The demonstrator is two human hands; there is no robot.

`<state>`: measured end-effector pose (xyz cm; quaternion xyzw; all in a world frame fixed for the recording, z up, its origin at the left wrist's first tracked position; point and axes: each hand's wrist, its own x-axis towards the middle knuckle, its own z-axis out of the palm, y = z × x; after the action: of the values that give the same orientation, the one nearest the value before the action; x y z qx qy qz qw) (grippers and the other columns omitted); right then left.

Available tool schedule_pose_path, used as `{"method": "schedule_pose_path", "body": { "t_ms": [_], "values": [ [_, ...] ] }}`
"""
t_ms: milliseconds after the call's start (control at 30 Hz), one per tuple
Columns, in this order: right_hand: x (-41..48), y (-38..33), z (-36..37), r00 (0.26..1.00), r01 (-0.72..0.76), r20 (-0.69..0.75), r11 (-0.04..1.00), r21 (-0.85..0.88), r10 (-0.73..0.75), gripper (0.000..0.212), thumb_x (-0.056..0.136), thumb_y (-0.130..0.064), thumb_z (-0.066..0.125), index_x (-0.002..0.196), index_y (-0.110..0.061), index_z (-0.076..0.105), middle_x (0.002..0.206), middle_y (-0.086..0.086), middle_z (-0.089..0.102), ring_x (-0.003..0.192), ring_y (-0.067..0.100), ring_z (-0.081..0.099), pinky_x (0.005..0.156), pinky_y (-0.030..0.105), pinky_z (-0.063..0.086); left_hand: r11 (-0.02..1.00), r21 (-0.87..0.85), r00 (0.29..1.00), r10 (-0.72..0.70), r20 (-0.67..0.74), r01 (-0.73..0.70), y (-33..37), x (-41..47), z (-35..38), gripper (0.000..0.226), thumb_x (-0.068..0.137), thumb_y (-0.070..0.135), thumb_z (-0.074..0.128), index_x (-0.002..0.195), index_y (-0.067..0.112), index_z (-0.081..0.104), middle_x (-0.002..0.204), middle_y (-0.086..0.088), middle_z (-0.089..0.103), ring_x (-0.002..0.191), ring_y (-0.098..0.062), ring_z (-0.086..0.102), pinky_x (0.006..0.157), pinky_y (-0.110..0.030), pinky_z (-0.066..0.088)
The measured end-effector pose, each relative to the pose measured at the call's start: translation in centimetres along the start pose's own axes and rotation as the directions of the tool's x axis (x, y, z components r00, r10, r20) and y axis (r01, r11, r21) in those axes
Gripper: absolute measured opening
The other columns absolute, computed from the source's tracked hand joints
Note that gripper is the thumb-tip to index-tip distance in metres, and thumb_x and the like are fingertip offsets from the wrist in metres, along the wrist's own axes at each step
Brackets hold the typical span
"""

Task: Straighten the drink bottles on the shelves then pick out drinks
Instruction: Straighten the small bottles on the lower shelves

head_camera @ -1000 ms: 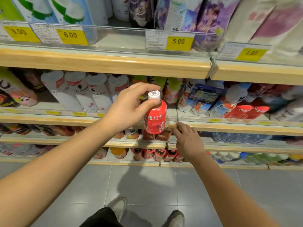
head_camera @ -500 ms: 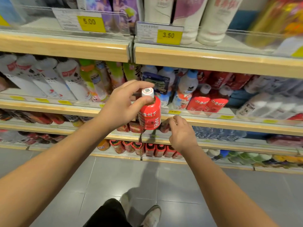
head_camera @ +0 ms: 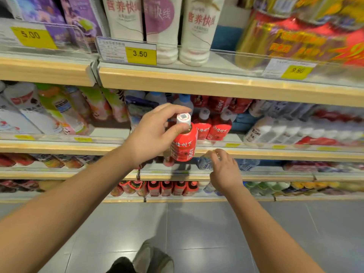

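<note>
Blur smears the shelves at far right; labels there unreadable. Red bottle (head_camera: 184,143) has its left edge hidden by the left hand (head_camera: 151,134), whose thumb and fingers pinch the neck under the white cap. Bottle near upright, long axis vertical, cap up, in front of the wooden shelf rail (head_camera: 275,154). Two matching bottles (head_camera: 218,128) stand just above that rail. Right hand (head_camera: 225,172) sits just below the rail, fingers curled at a clear bottle (head_camera: 203,162); can't tell if it grips.

Left hand (head_camera: 151,134) grips; right (head_camera: 226,172) perhaps pinches.
</note>
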<state>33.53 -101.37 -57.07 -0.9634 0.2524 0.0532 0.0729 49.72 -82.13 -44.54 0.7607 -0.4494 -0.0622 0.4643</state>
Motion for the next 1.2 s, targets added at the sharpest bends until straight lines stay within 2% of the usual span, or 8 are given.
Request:
{"method": "schedule_pose_path", "body": {
  "t_ms": [167, 333, 400, 533, 700, 867, 1067, 1200],
  "values": [
    [0.0, 4.2, -0.2, 1.0, -0.007, -0.002, 1.0, 0.024, 0.007, 0.067, 0.083, -0.004, 0.054, 0.146, -0.024, 0.041, 0.151, 0.006, 0.036, 0.135, 0.027, 0.039, 0.113, 0.04, 0.035, 1.0, -0.016, 1.0, -0.008, -0.001, 0.008, 2.3, 1.7, 3.8, 0.031, 0.094, 0.036, 0.063, 0.125, 0.041, 0.06, 0.117, 0.029, 0.054, 0.114, 0.004, 0.056, 0.088, -0.021, 0.053],
    [-0.8, 10.5, -0.5, 0.993, 0.045, -0.116, 0.993, 0.108, -0.032, 0.057, 0.077, 0.003, 0.056, 0.133, -0.01, 0.06, 0.129, 0.015, 0.054, 0.114, 0.037, 0.053, 0.092, 0.043, 0.043, 1.0, -0.019, 0.992, 0.01, -0.124, -0.013, 5.4, 2.4, 8.9, 0.032, 0.095, 0.022, 0.065, 0.127, 0.02, 0.064, 0.115, 0.017, 0.059, 0.109, -0.005, 0.06, 0.082, -0.018, 0.052],
    [-0.9, 12.8, -0.7, 0.992, 0.072, -0.111, 0.995, 0.076, -0.063, 0.058, 0.077, 0.003, 0.056, 0.133, -0.011, 0.058, 0.131, 0.013, 0.053, 0.115, 0.035, 0.052, 0.095, 0.043, 0.042, 1.0, -0.03, 0.988, -0.007, -0.153, 0.002, 6.8, 2.5, 11.0, 0.034, 0.095, 0.019, 0.065, 0.129, 0.016, 0.063, 0.117, 0.015, 0.058, 0.108, -0.003, 0.06, 0.082, -0.011, 0.048],
    [-0.7, 16.3, -1.0, 0.99, 0.103, -0.106, 0.993, 0.059, -0.097, 0.056, 0.079, 0.0, 0.058, 0.132, -0.015, 0.058, 0.13, 0.009, 0.053, 0.118, 0.032, 0.051, 0.098, 0.04, 0.04, 0.996, -0.028, 0.979, -0.084, -0.184, 0.08, 8.9, 3.6, 14.2, 0.035, 0.095, 0.022, 0.066, 0.129, 0.023, 0.062, 0.12, 0.015, 0.057, 0.115, 0.002, 0.055, 0.089, -0.014, 0.051],
    [-0.7, 19.2, -1.0, 0.989, 0.103, -0.11, 0.993, 0.053, -0.097, 0.061, 0.076, -0.001, 0.061, 0.136, -0.015, 0.057, 0.132, 0.01, 0.053, 0.119, 0.033, 0.052, 0.099, 0.043, 0.041, 0.996, 0.027, 0.98, -0.077, -0.185, 0.084, 9.9, 5.3, 16.7, 0.032, 0.095, 0.025, 0.065, 0.127, 0.026, 0.062, 0.115, 0.03, 0.054, 0.112, 0.004, 0.055, 0.087, -0.014, 0.051],
    [-0.8, 20.1, -0.7, 0.991, 0.122, -0.069, 0.991, 0.063, -0.117, 0.07, 0.081, -0.009, 0.065, 0.148, -0.02, 0.048, 0.146, 0.008, 0.046, 0.134, 0.031, 0.045, 0.113, 0.047, 0.032, 0.994, 0.091, 0.979, -0.042, -0.2, 0.062, 10.1, 7.0, 18.3, 0.03, 0.095, 0.024, 0.064, 0.125, 0.022, 0.062, 0.11, 0.025, 0.055, 0.107, 0.013, 0.052, 0.082, -0.004, 0.041],
    [-0.3, 21.1, -1.0, 0.999, 0.031, -0.042, 0.988, 0.151, -0.025, 0.063, 0.093, -0.024, 0.062, 0.151, -0.032, 0.041, 0.155, 0.0, 0.038, 0.143, 0.025, 0.035, 0.123, 0.049, 0.023, 0.973, 0.232, 0.985, 0.019, -0.17, 0.021, 9.4, 8.4, 20.1, 0.028, 0.095, 0.02, 0.065, 0.121, 0.011, 0.062, 0.114, -0.001, 0.06, 0.102, -0.007, 0.054, 0.09, -0.025, 0.045],
    [-0.5, 21.3, -0.9, 0.999, 0.045, -0.024, 0.988, 0.147, -0.042, 0.067, 0.094, -0.025, 0.061, 0.156, -0.032, 0.035, 0.159, 0.001, 0.033, 0.146, 0.025, 0.032, 0.124, 0.047, 0.022, 0.943, 0.324, 0.986, -0.018, -0.165, 0.072, 8.6, 9.3, 20.8, 0.027, 0.096, 0.024, 0.065, 0.102, -0.002, 0.061, 0.09, -0.016, 0.058, 0.082, -0.031, 0.055, 0.075, -0.044, 0.045]
  ]
}}
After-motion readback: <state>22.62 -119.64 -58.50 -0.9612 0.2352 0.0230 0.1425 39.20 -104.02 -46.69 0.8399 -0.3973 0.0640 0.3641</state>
